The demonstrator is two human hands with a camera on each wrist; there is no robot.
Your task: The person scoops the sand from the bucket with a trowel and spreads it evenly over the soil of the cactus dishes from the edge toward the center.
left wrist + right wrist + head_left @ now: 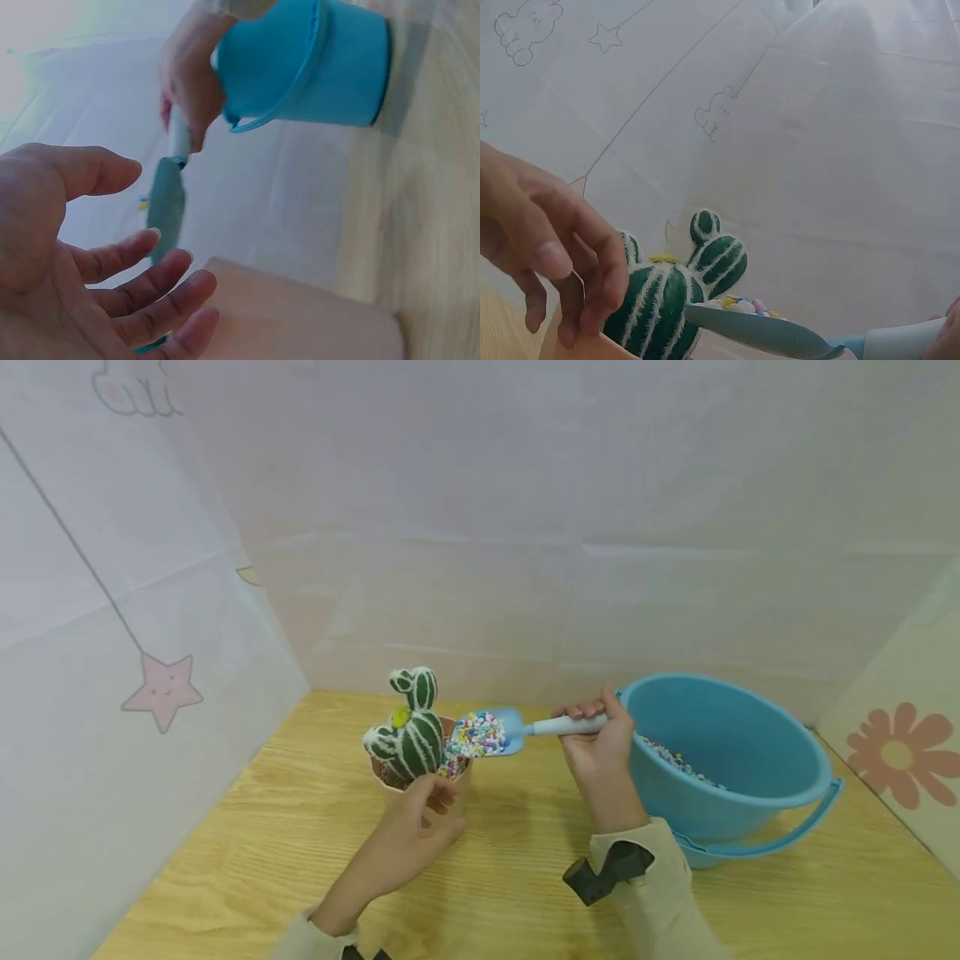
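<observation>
My right hand (602,745) grips the white handle of a small blue shovel (514,732). Colourful pebbles (480,735) fill its blade, which is over the right side of a pale pink pot (462,781). In the pot stands a green toy cactus (420,745) with white stripes and a yellow flower, and more pebbles lie beside it. My left hand (408,837) is in front of the pot with fingers loosely bent, holding nothing. The left wrist view shows its fingers (154,289) spread near the pot wall; whether they touch it I cannot tell.
A large blue bucket (750,814) stands to the right, its handle hanging down at the front. Pebbles (678,762) lie inside it. The wooden table (247,852) is bounded by pale printed sheets (480,593) at the back and sides.
</observation>
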